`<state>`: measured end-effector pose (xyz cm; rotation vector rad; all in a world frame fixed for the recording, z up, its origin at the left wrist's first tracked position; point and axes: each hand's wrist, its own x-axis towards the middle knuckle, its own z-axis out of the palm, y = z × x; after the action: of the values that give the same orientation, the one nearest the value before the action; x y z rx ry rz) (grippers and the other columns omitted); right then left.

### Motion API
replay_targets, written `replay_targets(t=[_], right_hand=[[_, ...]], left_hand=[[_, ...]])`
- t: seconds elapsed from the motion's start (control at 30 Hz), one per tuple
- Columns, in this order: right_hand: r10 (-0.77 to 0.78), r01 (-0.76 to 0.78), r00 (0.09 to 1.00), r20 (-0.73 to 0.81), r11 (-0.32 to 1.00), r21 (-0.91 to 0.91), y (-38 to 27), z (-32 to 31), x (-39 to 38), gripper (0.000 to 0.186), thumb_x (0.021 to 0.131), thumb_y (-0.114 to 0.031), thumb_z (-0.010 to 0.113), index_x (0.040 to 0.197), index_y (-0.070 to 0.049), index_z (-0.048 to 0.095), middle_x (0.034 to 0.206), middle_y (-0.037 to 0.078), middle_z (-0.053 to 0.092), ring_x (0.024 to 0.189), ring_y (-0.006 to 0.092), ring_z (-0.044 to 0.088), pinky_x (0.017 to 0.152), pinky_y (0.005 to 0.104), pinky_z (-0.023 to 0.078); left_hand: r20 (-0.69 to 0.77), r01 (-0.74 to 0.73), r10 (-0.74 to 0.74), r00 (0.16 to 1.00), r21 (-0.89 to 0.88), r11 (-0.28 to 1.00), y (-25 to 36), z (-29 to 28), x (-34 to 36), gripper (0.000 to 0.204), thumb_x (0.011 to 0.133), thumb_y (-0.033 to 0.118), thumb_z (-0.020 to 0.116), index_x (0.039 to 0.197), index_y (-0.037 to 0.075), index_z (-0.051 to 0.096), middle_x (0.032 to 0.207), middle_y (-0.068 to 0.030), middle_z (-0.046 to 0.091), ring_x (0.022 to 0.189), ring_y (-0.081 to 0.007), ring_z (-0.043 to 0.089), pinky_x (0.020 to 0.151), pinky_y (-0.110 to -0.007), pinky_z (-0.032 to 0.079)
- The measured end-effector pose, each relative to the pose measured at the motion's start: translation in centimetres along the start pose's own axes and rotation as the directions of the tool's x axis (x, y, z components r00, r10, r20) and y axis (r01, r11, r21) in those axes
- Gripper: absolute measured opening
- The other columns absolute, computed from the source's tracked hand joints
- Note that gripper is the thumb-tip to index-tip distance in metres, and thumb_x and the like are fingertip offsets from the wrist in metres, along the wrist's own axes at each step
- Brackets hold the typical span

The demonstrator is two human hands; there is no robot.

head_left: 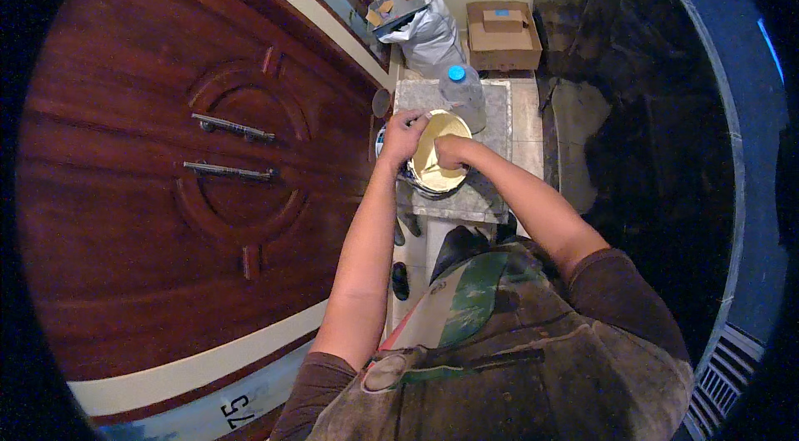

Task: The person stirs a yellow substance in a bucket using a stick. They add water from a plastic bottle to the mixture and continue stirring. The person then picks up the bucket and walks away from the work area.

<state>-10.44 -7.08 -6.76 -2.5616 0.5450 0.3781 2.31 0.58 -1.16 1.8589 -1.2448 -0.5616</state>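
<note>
A round paint can stands on a grey stone slab below me. Its cream-coloured lid is tilted up over the can's mouth. My left hand grips the can's left rim and the lid's edge. My right hand is a closed fist pressed against the lid's right side; what it holds is hidden. A clear plastic bottle with a blue cap stands just behind the can.
A large dark wooden door with two metal handles fills the left. A cardboard box and a grey sack sit at the far wall. A dark wall runs along the right.
</note>
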Motion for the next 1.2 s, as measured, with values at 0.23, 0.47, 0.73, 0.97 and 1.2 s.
replay_targets(t=[0.23,0.47,0.73,0.97,1.2], right_hand=[[0.011,-0.005,0.992,0.122,0.999,-0.048,-0.4,-1.4,-1.9,0.023,0.075,-0.01,0.066,0.095,0.0,0.073,0.1,0.023,0.071,0.095,0.0371,0.069,0.079,0.0445,0.056],[0.017,-0.013,0.998,-0.066,0.997,0.07,0.8,0.2,-0.9,0.022,0.077,-0.01,0.061,0.093,0.001,0.072,0.094,0.024,0.07,0.086,0.0387,0.07,0.075,0.0471,0.056],[0.092,-0.091,0.992,-0.09,0.996,0.018,0.7,-0.3,-0.5,0.025,0.077,-0.011,0.062,0.097,0.002,0.071,0.097,0.024,0.071,0.091,0.0384,0.069,0.077,0.0457,0.056],[0.18,-0.167,0.981,-0.078,0.976,0.143,-1.5,-2.2,-2.3,0.019,0.071,-0.007,0.061,0.083,0.003,0.072,0.087,0.025,0.071,0.084,0.0375,0.071,0.07,0.0461,0.056],[0.286,-0.245,0.953,-0.103,0.922,0.3,-0.4,0.1,-0.9,0.021,0.069,-0.009,0.064,0.084,0.003,0.073,0.088,0.028,0.069,0.084,0.0403,0.07,0.072,0.0477,0.055]], left_hand=[[0.038,0.006,-0.005,0.999,-0.026,1.0,-0.3,-1.1,-0.3,0.034,0.089,0.029,0.069,0.107,0.001,0.073,0.107,-0.0189,0.07,0.1,-0.0298,0.066,0.091,-0.036,0.049],[0.038,-0.013,0.015,0.999,-0.06,0.998,0.1,-1.0,0.1,0.034,0.09,0.028,0.069,0.109,0.0,0.072,0.105,-0.0194,0.071,0.101,-0.0303,0.067,0.091,-0.036,0.049],[0.015,0.0,0.001,1.0,-0.061,0.998,-0.4,-0.2,-0.1,0.033,0.088,0.028,0.07,0.106,0.001,0.073,0.109,-0.0212,0.069,0.101,-0.0325,0.066,0.091,-0.037,0.049],[0.001,-0.047,0.047,0.999,-0.065,0.997,-1.9,-0.1,0.0,0.035,0.085,0.029,0.071,0.106,0.0,0.073,0.105,-0.0209,0.069,0.1,-0.0347,0.065,0.091,-0.038,0.049],[0.008,-0.048,0.048,0.999,-0.053,0.997,-1.6,-0.4,0.2,0.034,0.086,0.029,0.07,0.105,0.001,0.073,0.102,-0.02,0.069,0.098,-0.0329,0.066,0.089,-0.038,0.05]])
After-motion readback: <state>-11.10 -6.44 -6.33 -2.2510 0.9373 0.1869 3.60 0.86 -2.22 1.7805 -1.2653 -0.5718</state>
